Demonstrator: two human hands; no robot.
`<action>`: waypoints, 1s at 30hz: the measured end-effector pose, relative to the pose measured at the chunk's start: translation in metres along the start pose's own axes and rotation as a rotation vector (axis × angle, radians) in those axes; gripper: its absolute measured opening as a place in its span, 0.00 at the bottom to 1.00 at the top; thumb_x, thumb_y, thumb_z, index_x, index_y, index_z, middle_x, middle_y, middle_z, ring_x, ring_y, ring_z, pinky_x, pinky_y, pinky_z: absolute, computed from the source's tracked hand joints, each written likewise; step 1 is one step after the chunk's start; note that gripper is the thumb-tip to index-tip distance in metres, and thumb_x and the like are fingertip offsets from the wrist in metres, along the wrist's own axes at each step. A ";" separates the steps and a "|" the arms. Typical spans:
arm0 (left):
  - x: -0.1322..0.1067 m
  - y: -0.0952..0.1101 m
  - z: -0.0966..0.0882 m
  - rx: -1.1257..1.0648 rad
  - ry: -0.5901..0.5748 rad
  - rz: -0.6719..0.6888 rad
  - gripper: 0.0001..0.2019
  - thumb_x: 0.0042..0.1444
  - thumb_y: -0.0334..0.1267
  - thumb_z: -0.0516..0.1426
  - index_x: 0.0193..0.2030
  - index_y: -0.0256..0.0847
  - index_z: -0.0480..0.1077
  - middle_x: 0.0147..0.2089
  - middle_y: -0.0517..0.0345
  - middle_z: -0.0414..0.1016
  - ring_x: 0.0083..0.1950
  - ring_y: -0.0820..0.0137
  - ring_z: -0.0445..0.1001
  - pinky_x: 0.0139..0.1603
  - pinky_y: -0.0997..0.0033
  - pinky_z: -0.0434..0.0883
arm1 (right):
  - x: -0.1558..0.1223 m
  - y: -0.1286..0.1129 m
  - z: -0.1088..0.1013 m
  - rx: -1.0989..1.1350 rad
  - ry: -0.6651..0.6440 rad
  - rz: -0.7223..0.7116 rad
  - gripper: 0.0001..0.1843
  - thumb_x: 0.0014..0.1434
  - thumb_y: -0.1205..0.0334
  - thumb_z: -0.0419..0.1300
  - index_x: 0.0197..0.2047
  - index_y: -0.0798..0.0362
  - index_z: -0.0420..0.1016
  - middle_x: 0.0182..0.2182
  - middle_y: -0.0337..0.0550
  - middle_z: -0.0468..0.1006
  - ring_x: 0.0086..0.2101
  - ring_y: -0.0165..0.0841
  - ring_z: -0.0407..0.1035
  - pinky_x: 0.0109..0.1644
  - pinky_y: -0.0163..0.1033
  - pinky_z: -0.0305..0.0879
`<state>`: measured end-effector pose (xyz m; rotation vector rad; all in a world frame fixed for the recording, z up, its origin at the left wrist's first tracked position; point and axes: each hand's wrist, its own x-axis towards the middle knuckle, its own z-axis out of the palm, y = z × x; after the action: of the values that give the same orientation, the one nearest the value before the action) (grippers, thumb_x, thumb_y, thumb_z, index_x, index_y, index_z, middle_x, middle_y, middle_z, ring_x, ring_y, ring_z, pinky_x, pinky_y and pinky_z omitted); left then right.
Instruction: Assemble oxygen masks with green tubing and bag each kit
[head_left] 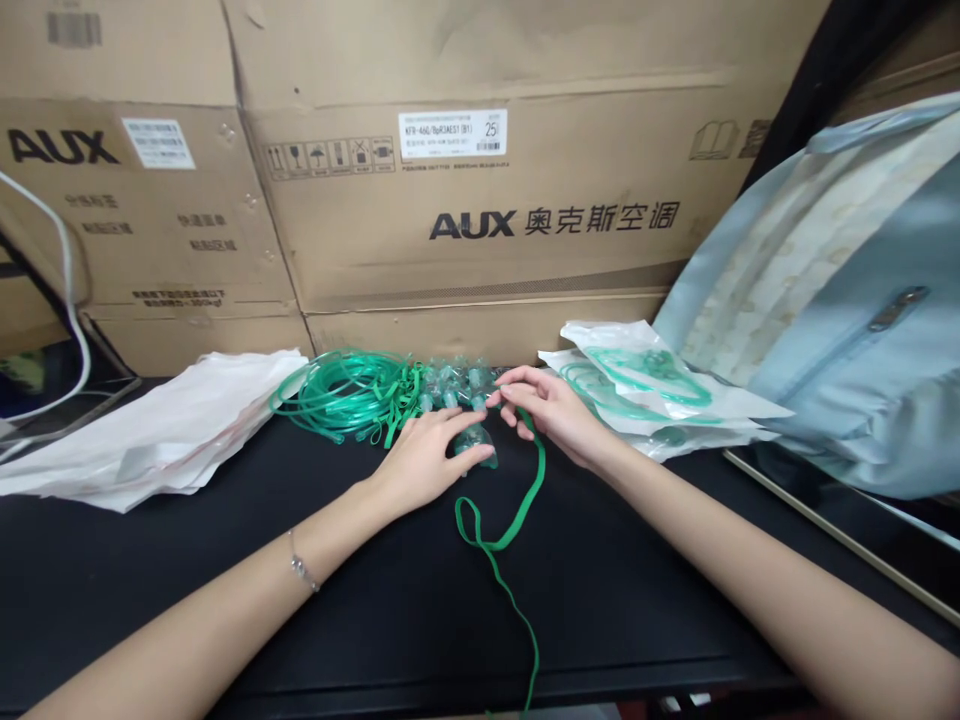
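Both forearms run bare right to the edge of the picture, slim and smooth, and there's the one bit of jewellery: a fine silver chain bracelet (302, 570) sitting loose around the left wrist, tiny links with a small bead or charm catching the light. Up at the left hand (420, 462) and right hand (556, 412), slender fingers, nails plain, rounded and a touch long, with a slight gloss
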<state>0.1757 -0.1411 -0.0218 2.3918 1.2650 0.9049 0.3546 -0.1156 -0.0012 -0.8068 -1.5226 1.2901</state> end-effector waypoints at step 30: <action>-0.004 -0.016 0.002 -0.811 0.168 -0.203 0.37 0.39 0.31 0.63 0.57 0.50 0.53 0.59 0.50 0.53 0.51 0.65 0.68 0.46 0.66 0.71 | 0.001 0.019 -0.002 -0.275 -0.021 -0.144 0.09 0.53 0.56 0.57 0.34 0.53 0.67 0.28 0.41 0.75 0.20 0.25 0.62 0.22 0.32 0.56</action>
<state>0.1651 -0.1357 -0.0328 1.5559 0.9119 1.2639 0.3542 -0.1097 -0.0192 -0.8407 -1.7663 1.0005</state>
